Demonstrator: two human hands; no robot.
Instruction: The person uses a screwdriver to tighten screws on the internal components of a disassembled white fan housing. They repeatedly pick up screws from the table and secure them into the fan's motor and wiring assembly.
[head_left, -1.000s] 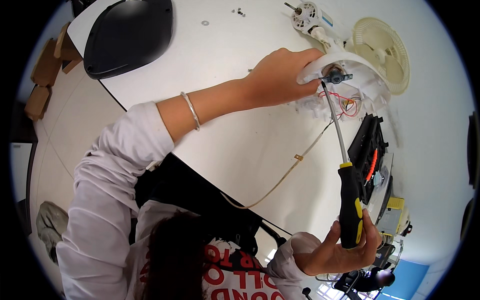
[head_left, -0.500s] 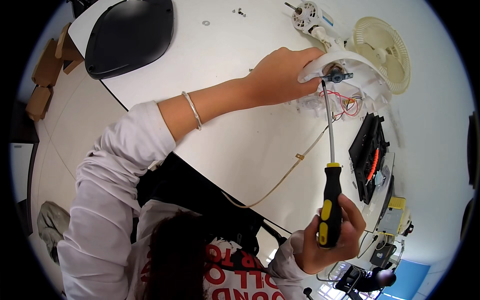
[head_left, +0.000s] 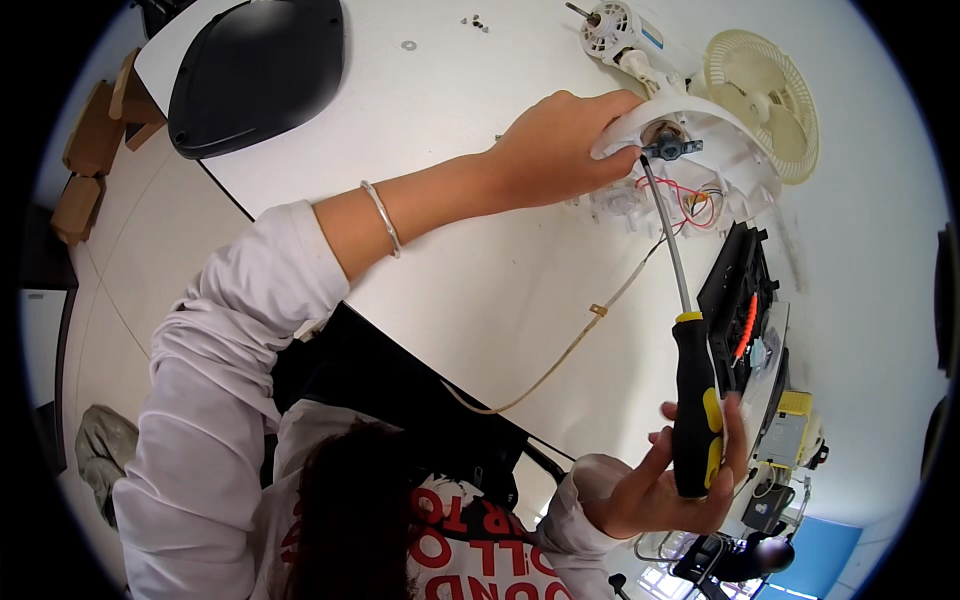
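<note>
My left hand [head_left: 565, 150] grips the rim of a white fan base [head_left: 735, 130], which is tipped so that its hollow inside shows. A dark grey bracket [head_left: 672, 147] sits inside it, beside red and black wires [head_left: 690, 205]. In my right hand [head_left: 680, 495] is a long screwdriver [head_left: 697, 400] with a black and yellow handle; some fingers are loosened around it. Its tip touches or nearly touches the left end of the bracket, close to my left thumb. The white motor housing [head_left: 612, 35] extends from the base.
A cream fan grille [head_left: 765, 105] lies behind the base. To the right is an open black tool case [head_left: 735, 290] with an orange tool. A black rounded panel [head_left: 255, 75] lies at far left, and small screws [head_left: 476, 23] sit near the back. A pale cord [head_left: 560, 360] trails across the table.
The screwdriver handle has swung to the right and turned, while its tip stays near the bracket. The right-hand fingers have shifted around the handle. My left hand keeps its hold.
</note>
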